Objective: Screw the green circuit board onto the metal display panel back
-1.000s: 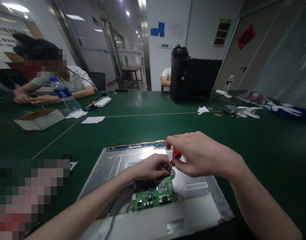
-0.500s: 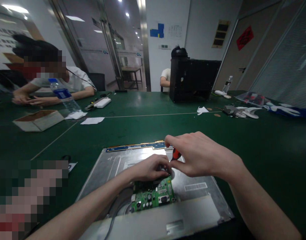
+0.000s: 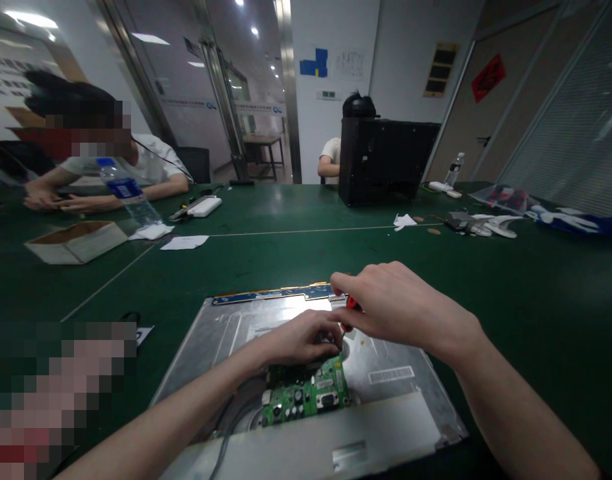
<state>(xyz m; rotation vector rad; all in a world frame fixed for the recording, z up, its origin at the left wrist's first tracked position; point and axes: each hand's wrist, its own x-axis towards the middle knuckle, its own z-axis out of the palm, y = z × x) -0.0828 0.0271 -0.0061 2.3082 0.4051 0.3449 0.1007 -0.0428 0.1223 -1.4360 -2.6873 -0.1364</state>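
Observation:
A green circuit board (image 3: 306,390) lies on the metal back of a display panel (image 3: 391,407). My right hand (image 3: 401,300) is closed around the red and black handle of a screwdriver (image 3: 353,305), which points down toward the board's far right corner. Beside the screwdriver's tip, my left hand (image 3: 306,337) is curled with its fingertips pinched together over the far edge of the board. Whatever those fingers hold, if anything, is hidden. Along the panel's far edge runs a narrow blue circuit strip (image 3: 271,294). A grey cable (image 3: 229,433) trails off the panel's near left side.
The panel rests on a green table (image 3: 266,257). Farther off are an open box (image 3: 79,243), a water bottle (image 3: 131,193), white paper (image 3: 185,243) and a black case (image 3: 393,160). Gloves (image 3: 493,225) lie at right. One person (image 3: 151,160) sits at left, another behind the case.
My right hand's fingers have shifted on the screwdriver handle, and the thumb now sits higher, showing more of the lower handle. My left hand has stayed almost still.

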